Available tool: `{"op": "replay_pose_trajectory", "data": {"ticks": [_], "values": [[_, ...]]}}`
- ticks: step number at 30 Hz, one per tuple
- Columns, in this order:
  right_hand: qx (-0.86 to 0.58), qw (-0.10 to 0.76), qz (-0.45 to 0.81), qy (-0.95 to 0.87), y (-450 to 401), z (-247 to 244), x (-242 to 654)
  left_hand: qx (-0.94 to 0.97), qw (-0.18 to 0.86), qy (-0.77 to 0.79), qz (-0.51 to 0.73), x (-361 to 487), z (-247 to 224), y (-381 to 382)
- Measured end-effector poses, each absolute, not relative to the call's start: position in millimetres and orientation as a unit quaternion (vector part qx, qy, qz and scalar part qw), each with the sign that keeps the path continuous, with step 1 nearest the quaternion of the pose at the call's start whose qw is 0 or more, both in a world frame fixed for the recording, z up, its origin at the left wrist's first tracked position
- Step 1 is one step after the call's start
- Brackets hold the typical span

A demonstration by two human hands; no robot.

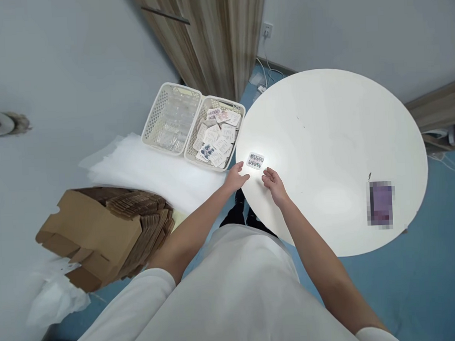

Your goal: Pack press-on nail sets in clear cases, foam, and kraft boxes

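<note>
A small clear pack with two rows of dark, nail-shaped pieces (pixel 255 160) lies flat near the left edge of the round white table (pixel 334 120). Just left of and below it is my left hand (pixel 236 177), thumb and fingers apart, holding nothing. My right hand (pixel 274 182) hovers at the pack's lower right with its fingers loosely bent and spread, also without anything in it. A narrow gap shows between each hand and the pack.
Left of the table stand a white basket of printed cards (pixel 215 136) and a white basket of clear plastic trays (pixel 176 120). White foam sheeting (pixel 137 169) and stacked flat cardboard boxes (pixel 102 231) lie further left. A blurred-out purple item (pixel 382 204) rests at the table's right.
</note>
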State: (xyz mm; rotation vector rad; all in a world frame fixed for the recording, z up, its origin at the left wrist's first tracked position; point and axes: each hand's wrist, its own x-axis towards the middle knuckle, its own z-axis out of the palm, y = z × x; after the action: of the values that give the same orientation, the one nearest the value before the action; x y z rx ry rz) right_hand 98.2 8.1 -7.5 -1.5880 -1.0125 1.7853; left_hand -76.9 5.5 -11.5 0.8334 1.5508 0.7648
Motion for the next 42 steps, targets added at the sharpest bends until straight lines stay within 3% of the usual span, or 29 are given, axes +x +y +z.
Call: {"op": "replay_pose_trajectory", "data": {"ticks": [7,14,25,33,42], "values": [[-0.599,0.182,0.659,-0.416,-14.8,-4.0,116.1,0.296,0.588,0.656,0.369,-72.9,7.4,-57.2],[-0.567,0.161,0.667,-0.455,-35.2,13.6,109.3,0.255,0.528,0.722,0.367,-109.7,11.4,-118.3],[-0.450,0.246,0.659,-0.550,-25.3,37.0,-17.9,0.352,0.454,0.753,0.321,-215.7,40.3,-165.9],[-0.412,0.115,0.592,-0.683,-5.4,38.5,-76.2,0.405,0.457,0.730,0.308,-259.8,48.6,-125.3],[-0.400,0.089,0.503,-0.761,93.2,21.2,-161.1,0.341,0.422,0.766,0.346,-315.2,46.8,-35.9]]}}
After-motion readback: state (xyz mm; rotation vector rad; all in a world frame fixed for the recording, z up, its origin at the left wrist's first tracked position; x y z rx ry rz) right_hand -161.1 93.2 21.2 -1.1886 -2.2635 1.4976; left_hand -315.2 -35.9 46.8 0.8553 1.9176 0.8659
